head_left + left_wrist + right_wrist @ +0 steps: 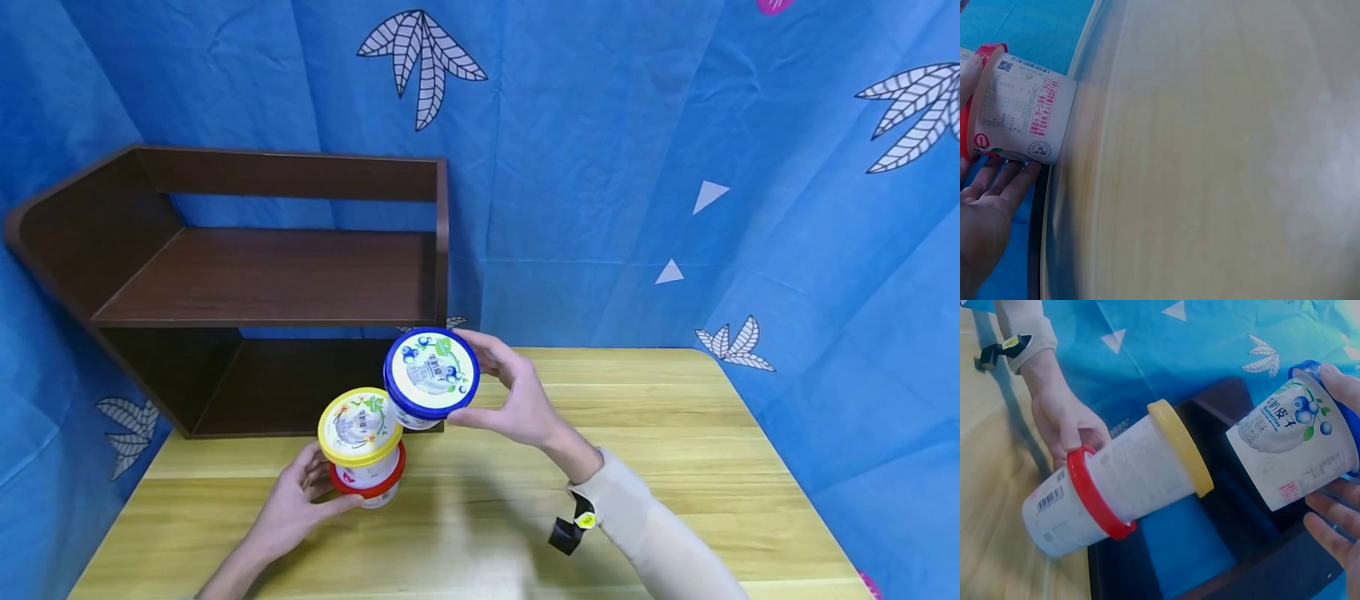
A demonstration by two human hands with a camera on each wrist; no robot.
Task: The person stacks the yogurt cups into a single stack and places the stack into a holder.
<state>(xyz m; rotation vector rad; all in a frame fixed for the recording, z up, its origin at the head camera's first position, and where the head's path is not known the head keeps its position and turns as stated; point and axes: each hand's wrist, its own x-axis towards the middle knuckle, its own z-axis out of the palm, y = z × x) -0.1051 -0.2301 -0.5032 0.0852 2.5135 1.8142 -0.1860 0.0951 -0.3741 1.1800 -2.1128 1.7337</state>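
My left hand [285, 512] grips a white paper tub with a red lid [1022, 106], thumb and fingers around it near the lid. On top of that lid stands a second white tub with a yellow lid [360, 425]; in the right wrist view the two form one tilted stack. My right hand [517, 404] holds a third tub, with a blue lid [432, 372] and blueberries printed on its side, pinched at the lid's rim between thumb and fingers. The blue-lidded tub is up beside the yellow lid, apart from it in the right wrist view.
A dark brown two-level shelf [270, 275] stands at the back left of the light wooden table [637, 467]. Blue cloth [585, 167] with leaf prints hangs behind and at the sides. A black strap [566, 533] dangles from the right sleeve.
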